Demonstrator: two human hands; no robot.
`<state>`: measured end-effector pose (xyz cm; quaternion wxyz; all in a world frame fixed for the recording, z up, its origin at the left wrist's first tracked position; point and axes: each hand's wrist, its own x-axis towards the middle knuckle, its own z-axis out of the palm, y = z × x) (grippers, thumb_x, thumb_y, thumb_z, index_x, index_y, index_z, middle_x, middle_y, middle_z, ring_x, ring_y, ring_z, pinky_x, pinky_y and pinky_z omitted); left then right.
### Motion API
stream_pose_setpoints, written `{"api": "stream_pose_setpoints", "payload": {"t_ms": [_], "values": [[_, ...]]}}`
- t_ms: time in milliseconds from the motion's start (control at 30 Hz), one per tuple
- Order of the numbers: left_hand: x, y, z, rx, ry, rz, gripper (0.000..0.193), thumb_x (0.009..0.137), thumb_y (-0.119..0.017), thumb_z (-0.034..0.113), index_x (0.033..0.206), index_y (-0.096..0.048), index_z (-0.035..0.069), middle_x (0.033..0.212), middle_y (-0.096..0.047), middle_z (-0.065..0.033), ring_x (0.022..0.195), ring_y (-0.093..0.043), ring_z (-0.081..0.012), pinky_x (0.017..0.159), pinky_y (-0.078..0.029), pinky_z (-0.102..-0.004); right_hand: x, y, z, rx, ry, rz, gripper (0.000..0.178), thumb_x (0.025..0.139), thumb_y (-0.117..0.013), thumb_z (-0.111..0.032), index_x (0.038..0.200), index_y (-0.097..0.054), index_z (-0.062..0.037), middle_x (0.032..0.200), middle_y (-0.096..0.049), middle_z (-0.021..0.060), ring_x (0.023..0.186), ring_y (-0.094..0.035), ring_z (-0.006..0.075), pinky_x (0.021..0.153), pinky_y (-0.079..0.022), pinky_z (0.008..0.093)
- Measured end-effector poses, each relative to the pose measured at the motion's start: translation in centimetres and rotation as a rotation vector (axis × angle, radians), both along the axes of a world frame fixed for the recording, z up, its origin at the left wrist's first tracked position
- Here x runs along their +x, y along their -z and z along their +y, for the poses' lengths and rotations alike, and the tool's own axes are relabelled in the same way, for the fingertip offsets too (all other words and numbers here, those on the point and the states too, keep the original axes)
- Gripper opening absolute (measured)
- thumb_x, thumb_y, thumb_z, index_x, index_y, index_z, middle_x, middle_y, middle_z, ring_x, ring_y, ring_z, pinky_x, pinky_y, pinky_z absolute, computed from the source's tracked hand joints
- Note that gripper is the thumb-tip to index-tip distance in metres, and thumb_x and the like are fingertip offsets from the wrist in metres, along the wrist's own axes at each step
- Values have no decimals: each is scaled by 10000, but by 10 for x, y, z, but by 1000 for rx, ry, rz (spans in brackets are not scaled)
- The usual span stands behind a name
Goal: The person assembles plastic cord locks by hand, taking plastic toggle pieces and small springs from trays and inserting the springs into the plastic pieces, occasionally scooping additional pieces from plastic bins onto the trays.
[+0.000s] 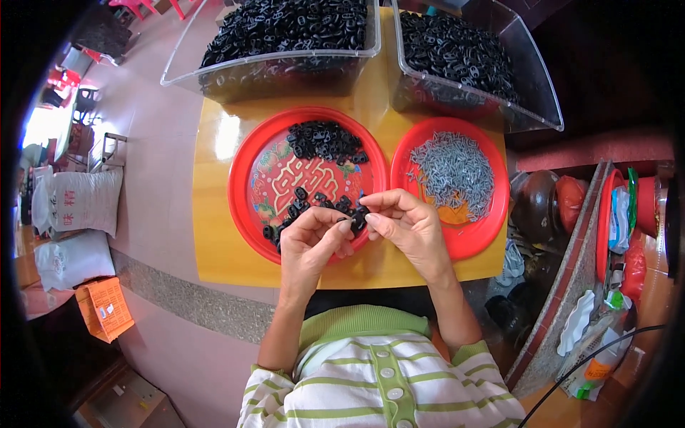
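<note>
Over the near right rim of a red round tray point(237, 160), my two hands meet in front of me. My right hand point(408, 230) pinches a small black plastic part point(361, 217) between thumb and fingertips. My left hand point(314, 239) is closed in a pinch beside it, its fingertips close to the same part; what it grips is mostly hidden. Inside the tray lies a heap of similar black parts point(325, 140) at the far side, with more loose ones near my left hand. A second red tray point(479, 246), to the right, bears a pile of grey screws point(457, 171).
Two clear plastic bins, a left one point(285, 55) and a right one point(531, 110), stand at the table's far side, full of black parts. The yellow table point(214, 242) carries everything. White sacks point(78, 200) sit on the left; a low ledge point(560, 271) with bags lies right.
</note>
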<state>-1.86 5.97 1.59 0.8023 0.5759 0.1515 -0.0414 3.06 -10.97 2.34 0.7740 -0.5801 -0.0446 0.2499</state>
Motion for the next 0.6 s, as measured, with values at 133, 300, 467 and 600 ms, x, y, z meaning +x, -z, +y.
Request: {"api": "stream_pose_setpoints", "payload": {"t_ms": [133,300,467,600], "values": [[-1,0,-2,-33,1,10,100,882,-620,61,929,-608,-27,772,-646,-49,622,-610,-86,560,-489,-197,-1,-3,2,20,-32,28,227,891,-603,-50,1108,-593,14,961,-627,44,813,-599,73,737,-516,221],[2,0,-2,-4,-1,-13,99,887,-614,56,936,-608,-29,780,-647,-52,625,-613,-89,559,-489,-195,0,5,4,56,-12,14,213,894,-605,-52,1097,-596,14,950,-629,45,799,-600,73,731,-508,212],[3,1,-2,-6,22,15,116,891,-613,57,953,-611,-40,802,-658,-78,644,-625,-103,567,-499,-205,-1,12,3,57,0,0,199,902,-600,-55,1087,-600,18,924,-633,43,786,-597,72,731,-504,211],[4,1,-6,-85,8,-3,111,899,-590,26,964,-612,-62,800,-661,-103,659,-638,-130,577,-519,-229,-2,10,3,47,21,-17,191,907,-594,-55,1083,-602,19,903,-636,39,775,-589,70,721,-500,216]]}}
